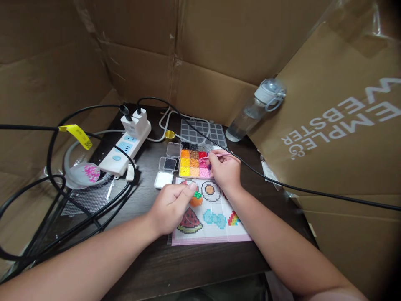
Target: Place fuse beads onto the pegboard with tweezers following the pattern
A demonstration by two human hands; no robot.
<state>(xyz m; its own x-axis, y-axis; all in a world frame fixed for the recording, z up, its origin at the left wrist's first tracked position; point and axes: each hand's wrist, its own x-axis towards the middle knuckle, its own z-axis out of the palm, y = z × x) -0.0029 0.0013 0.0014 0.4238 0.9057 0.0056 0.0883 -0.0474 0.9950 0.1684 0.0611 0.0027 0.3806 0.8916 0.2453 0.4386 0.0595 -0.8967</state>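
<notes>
Over the pattern sheet (213,240), my left hand (172,205) is closed on a small orange and green bead piece (196,200). Pinched in my right hand (224,169) are pink tweezers (205,159), whose tips reach over the red and pink compartments of the bead box (185,162). That box holds yellow, orange, brown, red, pink and black beads. The sheet shows a fried egg, a watermelon slice, a blue bow and a partly hidden rainbow. Small clear boxes, one with white beads (163,179) and one with black beads (170,164), lie left of the bead box.
A power strip (120,156) with plugs and looping black cables (50,154) lies at the left; one cable crosses above my right hand. Behind the bead box are a gridded lid (194,131) and a gold cap (169,134). A water bottle (250,113) leans right; cardboard walls (213,37) surround the table.
</notes>
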